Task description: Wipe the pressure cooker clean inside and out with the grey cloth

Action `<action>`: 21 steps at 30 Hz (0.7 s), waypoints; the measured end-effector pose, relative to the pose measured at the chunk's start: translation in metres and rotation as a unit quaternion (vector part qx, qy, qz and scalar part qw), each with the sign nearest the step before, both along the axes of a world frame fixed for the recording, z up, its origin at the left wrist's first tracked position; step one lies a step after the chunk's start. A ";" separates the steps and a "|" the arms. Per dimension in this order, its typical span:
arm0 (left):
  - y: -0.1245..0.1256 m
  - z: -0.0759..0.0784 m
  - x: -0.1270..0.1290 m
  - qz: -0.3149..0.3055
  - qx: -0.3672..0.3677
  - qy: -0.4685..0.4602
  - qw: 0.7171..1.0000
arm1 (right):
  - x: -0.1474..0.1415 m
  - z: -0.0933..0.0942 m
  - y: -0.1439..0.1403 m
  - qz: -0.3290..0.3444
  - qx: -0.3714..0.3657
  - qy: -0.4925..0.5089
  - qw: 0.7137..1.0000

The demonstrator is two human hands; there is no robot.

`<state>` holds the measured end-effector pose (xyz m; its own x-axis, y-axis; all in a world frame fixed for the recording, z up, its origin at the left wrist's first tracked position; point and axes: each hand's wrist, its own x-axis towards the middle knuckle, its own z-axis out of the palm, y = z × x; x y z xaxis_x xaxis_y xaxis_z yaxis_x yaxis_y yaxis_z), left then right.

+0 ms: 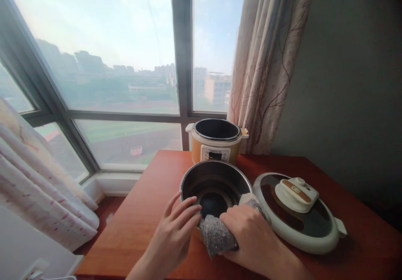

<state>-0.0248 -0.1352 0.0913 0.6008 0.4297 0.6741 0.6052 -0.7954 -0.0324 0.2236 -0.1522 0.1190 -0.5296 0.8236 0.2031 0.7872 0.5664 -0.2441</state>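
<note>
A steel inner pot [216, 178] stands on the red-brown wooden table [144, 213], close to me. My left hand [176, 234] rests on its near left rim, fingers curled over the edge. My right hand [251, 238] grips a grey speckled cloth [215, 236] pressed against the pot's near rim and outer wall. Behind the pot sits the orange and white cooker base [216, 143], open and without its lid. The cooker lid [298, 211], white-rimmed with a dark top and a white knob, lies flat to the right of the pot.
A large window [109, 62] runs behind the table, with a patterned curtain [266, 62] hanging at the right and another curtain [40, 187] bunched at the left. A dark wall [354, 104] borders the table's right side. A white plug or cable [37, 271] shows at bottom left.
</note>
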 end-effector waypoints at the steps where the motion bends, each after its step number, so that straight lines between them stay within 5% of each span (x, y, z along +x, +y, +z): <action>1: -0.002 0.001 0.004 0.004 -0.008 -0.005 1.000 | -0.003 -0.001 -0.001 -0.008 0.001 0.004 1.000; 7: 0.001 -0.004 0.012 0.036 -0.045 -0.044 0.997 | -0.014 -0.005 -0.004 -0.029 0.005 0.014 0.999; 13: 0.006 -0.003 0.008 0.036 -0.006 -0.038 0.999 | -0.007 -0.002 -0.002 0.002 -0.004 -0.003 1.000; 21: 0.053 0.004 -0.035 -0.035 0.008 0.024 0.999 | 0.020 0.012 0.010 0.069 -0.037 -0.037 0.996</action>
<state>-0.0598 -0.0827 0.0953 0.6611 0.3753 0.6497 0.5453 -0.8351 -0.0724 0.2433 -0.1427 0.1308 -0.6505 0.7528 0.1006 0.7202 0.6535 -0.2330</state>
